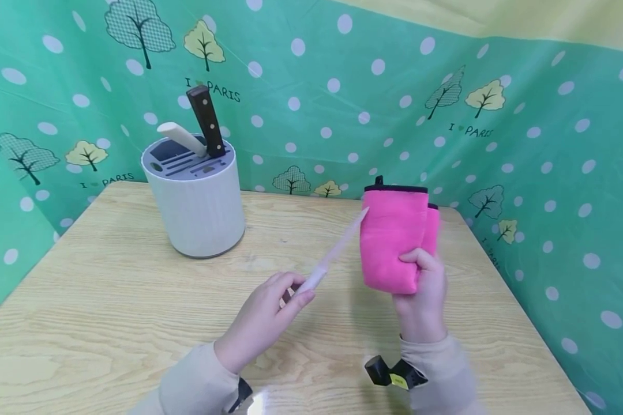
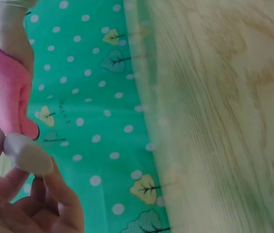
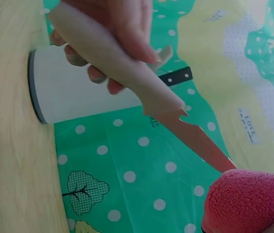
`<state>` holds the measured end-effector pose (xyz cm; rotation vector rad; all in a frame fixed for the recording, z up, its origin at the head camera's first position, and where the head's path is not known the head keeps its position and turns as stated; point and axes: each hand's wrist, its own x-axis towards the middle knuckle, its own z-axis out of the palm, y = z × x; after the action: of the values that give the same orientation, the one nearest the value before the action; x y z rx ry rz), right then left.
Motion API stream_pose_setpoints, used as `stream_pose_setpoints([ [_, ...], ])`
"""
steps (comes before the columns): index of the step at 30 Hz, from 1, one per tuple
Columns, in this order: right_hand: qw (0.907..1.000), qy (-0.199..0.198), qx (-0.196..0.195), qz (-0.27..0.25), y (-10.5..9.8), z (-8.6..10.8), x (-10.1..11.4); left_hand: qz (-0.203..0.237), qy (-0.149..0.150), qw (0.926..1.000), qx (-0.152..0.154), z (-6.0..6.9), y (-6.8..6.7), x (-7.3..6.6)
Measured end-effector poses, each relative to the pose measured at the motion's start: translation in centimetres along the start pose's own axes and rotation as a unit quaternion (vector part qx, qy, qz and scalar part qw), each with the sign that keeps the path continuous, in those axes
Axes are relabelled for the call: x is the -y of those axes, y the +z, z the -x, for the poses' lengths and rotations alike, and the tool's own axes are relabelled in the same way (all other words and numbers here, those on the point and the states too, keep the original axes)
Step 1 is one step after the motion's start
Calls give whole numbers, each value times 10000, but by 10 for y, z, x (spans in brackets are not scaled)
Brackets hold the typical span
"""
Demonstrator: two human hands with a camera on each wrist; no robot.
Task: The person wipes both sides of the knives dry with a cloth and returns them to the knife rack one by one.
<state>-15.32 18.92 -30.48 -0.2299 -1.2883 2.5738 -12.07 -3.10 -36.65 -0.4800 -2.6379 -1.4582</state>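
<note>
My left hand (image 1: 267, 314) holds a knife by its pale handle (image 1: 313, 279), fingers and thumb pinching it. The thin blade (image 1: 345, 242) slants up and right, its tip close to a folded pink cloth (image 1: 391, 236) with black trim. That cloth is gripped from below by my right hand (image 1: 424, 288), thumb across its front. In the right wrist view, the serrated blade (image 3: 200, 143) runs up to the fuzzy cloth (image 3: 250, 201); whether they touch is hard to tell. In the left wrist view, the handle end (image 2: 27, 153) sits between thumb and fingers.
A white round knife block (image 1: 199, 210) with a grey slotted top stands at the table's back left. It holds a black-handled knife (image 1: 207, 121) and a white handle (image 1: 183, 137). Behind the wooden table (image 1: 109, 323) hangs a green dotted curtain (image 1: 311, 98).
</note>
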Motion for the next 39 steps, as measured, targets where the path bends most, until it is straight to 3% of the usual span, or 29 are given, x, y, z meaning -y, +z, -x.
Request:
stream_pose_setpoints([
  [6, 9967, -241, -199, 744, 7, 5, -13, 818, -498, 9950, 298, -3, 2, -2],
  [12, 9919, -287, -134, 1233, 11, 9, -28, 1555, -739, 9850, 143, -6, 3, -4],
  [19, 9880, -262, 55, 1524, 16, 17, -44, 1701, -764, 9822, -228, -10, 9, -4],
  [23, 9833, -389, 181, 1768, 20, 24, -51, 2006, -777, 9760, -335, -13, 9, -5],
  [29, 9691, -557, 655, 2312, 22, 36, -62, 2331, -761, 9688, -357, -17, 7, -7],
  [36, 9489, -847, 1143, 2816, 21, 46, -69, 2410, -879, 9656, -424, -18, 6, -9],
  [39, 9451, -826, 1253, 2904, 19, 50, -70, 2415, -874, 9652, -483, -18, 7, -9],
])
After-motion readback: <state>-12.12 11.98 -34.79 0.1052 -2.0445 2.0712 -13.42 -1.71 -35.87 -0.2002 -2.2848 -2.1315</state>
